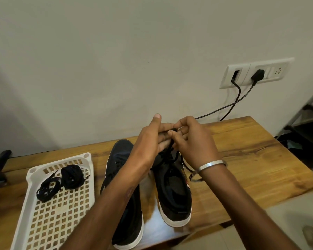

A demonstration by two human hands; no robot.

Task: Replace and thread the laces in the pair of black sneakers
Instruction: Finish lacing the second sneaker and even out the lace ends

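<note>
Sneakers sit side by side at frame centre on the wooden counter (251,150), left sneaker (123,177) under the forearm, right sneaker (172,188) with its lace (185,166) pulled up to both hands. Left hand (152,139) and right hand (193,141) meet just above its toe end, fingers curled and pinching the black lace between them. Risk: lace tip hidden behind fingers, so a slip or missed eyelet is likely; spare laces (61,179) lie in the white tray (58,222) at lower left.

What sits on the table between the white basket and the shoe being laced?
The other black sneaker, standing beside the white basket and the laced shoe, seen from the head camera.
</note>
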